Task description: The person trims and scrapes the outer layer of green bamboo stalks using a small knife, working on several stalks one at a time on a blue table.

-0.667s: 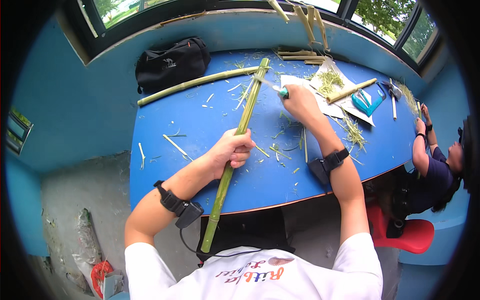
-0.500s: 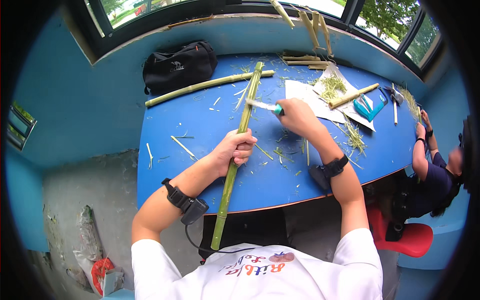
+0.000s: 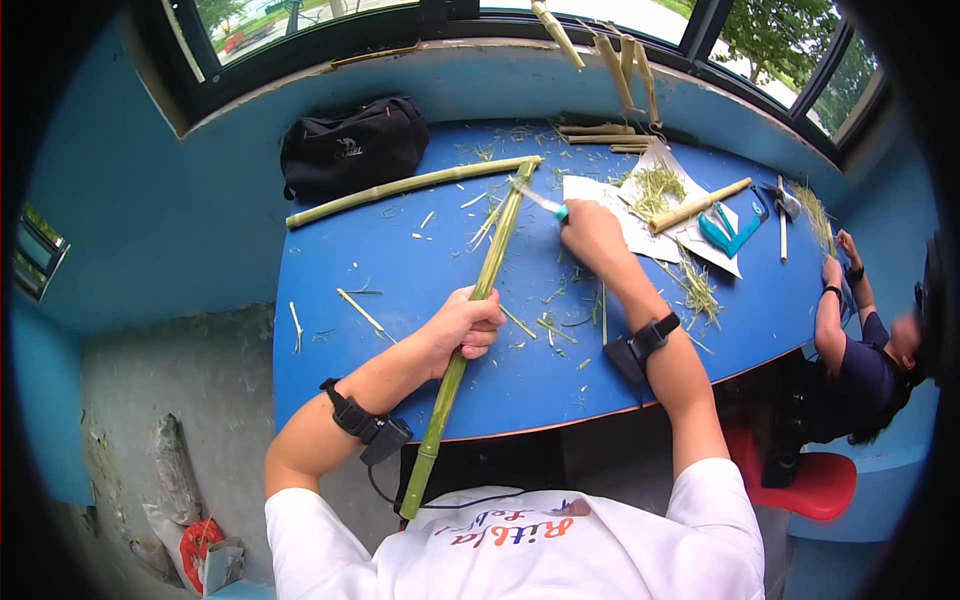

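My left hand (image 3: 466, 327) is closed around the middle of a long green bamboo stalk (image 3: 489, 262). The stalk slants from the far part of the blue table to below its near edge, close to my shirt. In my right hand (image 3: 594, 238) is a knife (image 3: 545, 203) with a teal handle, its fingers wrapped round the grip. The blade lies at the far end of the stalk, seemingly against its surface, though the tip is blurred. Thin green shavings (image 3: 486, 228) lie beside the stalk. A second bamboo stalk (image 3: 395, 188) lies across the table, near the held one's far tip.
A black bag (image 3: 352, 150) sits at the back left of the blue table (image 3: 335, 375). Right of my hands are paper sheets (image 3: 640, 236) with shavings, a bamboo piece (image 3: 700, 206) and a teal folding saw (image 3: 738, 238). Another person (image 3: 865, 370) works at the far right beside a red stool (image 3: 815, 485).
My right hand has carried the knife farther along the stalk, toward its far end. The stalk is slightly more tilted, still in my left hand. The whole view has shifted a little.
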A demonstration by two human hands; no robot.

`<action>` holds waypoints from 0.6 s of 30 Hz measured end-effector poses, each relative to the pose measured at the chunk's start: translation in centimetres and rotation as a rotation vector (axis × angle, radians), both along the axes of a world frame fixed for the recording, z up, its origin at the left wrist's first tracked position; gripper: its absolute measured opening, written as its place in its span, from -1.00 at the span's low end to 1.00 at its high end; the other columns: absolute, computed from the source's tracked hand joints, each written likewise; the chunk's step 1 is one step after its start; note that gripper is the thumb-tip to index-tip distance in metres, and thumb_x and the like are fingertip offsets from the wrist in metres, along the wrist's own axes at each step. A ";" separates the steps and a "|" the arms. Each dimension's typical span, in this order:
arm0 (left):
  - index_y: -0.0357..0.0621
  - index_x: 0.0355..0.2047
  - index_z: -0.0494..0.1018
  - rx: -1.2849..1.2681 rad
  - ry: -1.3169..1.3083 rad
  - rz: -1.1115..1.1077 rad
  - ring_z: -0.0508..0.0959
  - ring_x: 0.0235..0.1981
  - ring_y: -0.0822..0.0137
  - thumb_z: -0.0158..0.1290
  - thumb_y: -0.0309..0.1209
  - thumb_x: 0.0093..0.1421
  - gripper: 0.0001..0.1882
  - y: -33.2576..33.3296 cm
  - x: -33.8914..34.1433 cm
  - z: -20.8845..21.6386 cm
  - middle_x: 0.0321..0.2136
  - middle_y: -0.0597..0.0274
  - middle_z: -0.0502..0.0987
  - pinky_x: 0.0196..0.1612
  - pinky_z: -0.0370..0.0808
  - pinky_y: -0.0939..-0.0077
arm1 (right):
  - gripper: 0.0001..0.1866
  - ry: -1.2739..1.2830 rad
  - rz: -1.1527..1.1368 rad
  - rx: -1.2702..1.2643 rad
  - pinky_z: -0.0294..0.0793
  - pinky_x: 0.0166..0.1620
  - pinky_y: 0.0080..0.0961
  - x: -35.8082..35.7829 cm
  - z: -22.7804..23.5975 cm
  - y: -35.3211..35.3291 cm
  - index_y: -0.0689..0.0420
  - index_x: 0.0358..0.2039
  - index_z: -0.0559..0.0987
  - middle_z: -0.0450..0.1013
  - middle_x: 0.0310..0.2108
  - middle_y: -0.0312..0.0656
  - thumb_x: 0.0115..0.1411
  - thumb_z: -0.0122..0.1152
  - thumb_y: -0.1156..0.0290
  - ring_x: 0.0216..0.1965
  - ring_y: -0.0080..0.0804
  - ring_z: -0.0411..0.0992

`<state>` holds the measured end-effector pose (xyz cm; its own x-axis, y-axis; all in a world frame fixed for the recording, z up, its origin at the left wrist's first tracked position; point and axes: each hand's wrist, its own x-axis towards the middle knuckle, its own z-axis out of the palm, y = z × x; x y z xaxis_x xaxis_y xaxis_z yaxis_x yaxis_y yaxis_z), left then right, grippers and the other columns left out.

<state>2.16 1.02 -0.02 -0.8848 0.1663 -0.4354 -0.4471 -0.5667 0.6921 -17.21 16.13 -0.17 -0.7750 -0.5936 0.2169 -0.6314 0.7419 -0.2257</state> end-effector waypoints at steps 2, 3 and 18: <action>0.03 -0.47 0.16 -0.035 0.002 -0.021 0.09 -0.84 0.69 0.00 -0.59 0.11 -0.75 0.2 0.0 0.3 -0.74 0.55 0.08 -0.85 0.08 0.77 | -0.87 0.007 -0.010 -0.059 0.48 -0.24 -0.08 -0.3 0.5 1.2 0.23 -0.44 0.55 0.51 -0.47 0.11 0.03 0.10 0.45 -0.37 0.09 0.50; 0.03 -0.47 0.16 -0.034 0.004 -0.022 0.09 -0.84 0.69 0.00 -0.59 0.11 -0.75 0.2 0.0 0.3 -0.74 0.55 0.08 -0.85 0.08 0.77 | -0.87 0.009 -0.012 -0.058 0.48 -0.24 -0.08 0.3 0.7 1.2 0.23 -0.44 0.55 0.51 -0.47 0.11 0.03 0.10 0.45 -0.37 0.09 0.50; 0.01 -0.53 0.14 0.046 0.033 0.059 0.14 -0.81 0.67 -0.01 -0.58 0.09 -0.74 -0.5 0.0 -0.3 -0.72 0.50 0.13 -0.82 0.12 0.73 | -0.88 -0.155 0.245 0.060 0.47 -0.27 -0.07 5.5 0.8 -0.8 0.22 -0.47 0.55 0.49 -0.50 0.10 -0.03 0.11 0.46 -0.38 0.09 0.49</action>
<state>2.13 0.54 -0.30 -0.9072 0.1324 -0.3993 -0.3896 -0.6227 0.6786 -11.72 15.38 0.60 -0.6285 -0.7750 0.0660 -0.7544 0.5868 -0.2942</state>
